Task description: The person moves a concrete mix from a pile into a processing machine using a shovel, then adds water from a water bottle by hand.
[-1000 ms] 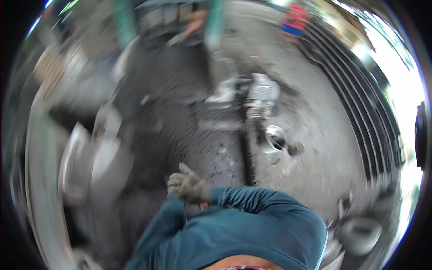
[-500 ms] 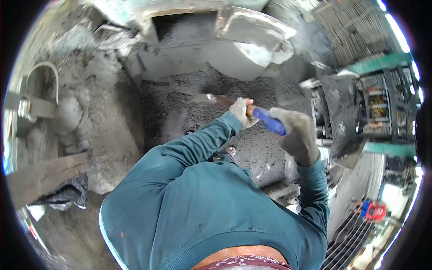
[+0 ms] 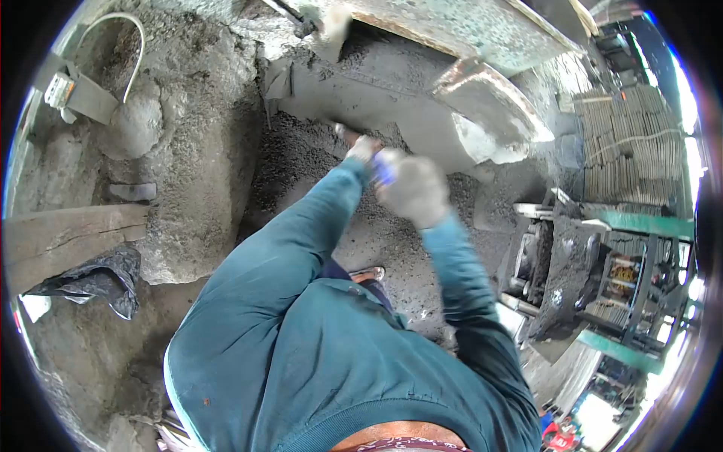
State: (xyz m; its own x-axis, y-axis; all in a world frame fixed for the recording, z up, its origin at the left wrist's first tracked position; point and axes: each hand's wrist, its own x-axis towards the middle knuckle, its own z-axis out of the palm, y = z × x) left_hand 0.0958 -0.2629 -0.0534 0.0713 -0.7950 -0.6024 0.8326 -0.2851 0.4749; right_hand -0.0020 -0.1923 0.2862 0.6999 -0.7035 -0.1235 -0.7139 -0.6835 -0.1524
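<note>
Both of my hands wear pale, dirty work gloves and grip a shovel with a brown shaft and a blue handle. Its blade end is blurred and points into a heap of dark, gritty wet mix. My left hand is wrapped round the shaft, lower down. Behind it, my right hand is closed over the blue handle, smeared by motion.
Ahead lies a grey pit edge with a curved, worn metal chute. A machine with rollers stands on the right, and stacked boards rise behind it. A rough concrete ledge and a wooden beam are on the left.
Both hands and the shovel have moved forward and left, towards the heap. The right arm is stretched further out. My view has turned, so the surroundings have shifted.
</note>
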